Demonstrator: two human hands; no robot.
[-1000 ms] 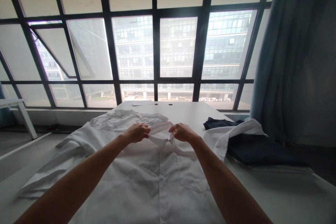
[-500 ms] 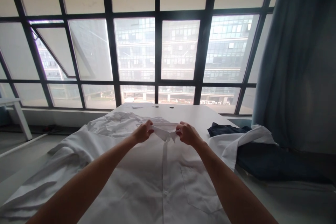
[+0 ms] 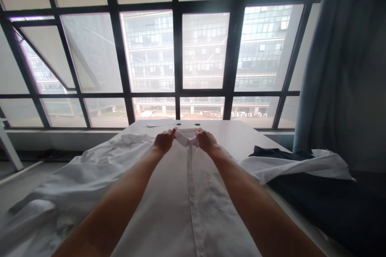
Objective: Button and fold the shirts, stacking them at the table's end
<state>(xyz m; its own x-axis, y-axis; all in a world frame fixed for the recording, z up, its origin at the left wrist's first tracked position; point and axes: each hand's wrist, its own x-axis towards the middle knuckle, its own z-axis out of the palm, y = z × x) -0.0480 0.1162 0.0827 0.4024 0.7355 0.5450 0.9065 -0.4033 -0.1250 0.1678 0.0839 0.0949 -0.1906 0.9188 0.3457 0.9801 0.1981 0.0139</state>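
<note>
Head view: shirt (image 3: 169, 209) cropped below.

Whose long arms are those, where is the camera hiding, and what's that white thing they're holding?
There's no robot here. Those are a person's own bare arms, and the camera sits on that person's head, looking forward and down. So you see nearly what they would see.

The white thing is a shirt with its buttoned front facing up. The left hand pinches one side of its collar, and the right hand pinches the other.

The shirt is spread on a pale table. Rumpled white cloth lies on the left. Over on the right is dark cloth, with some white fabric across it. Behind everything are big windows and a bluish curtain.
</note>
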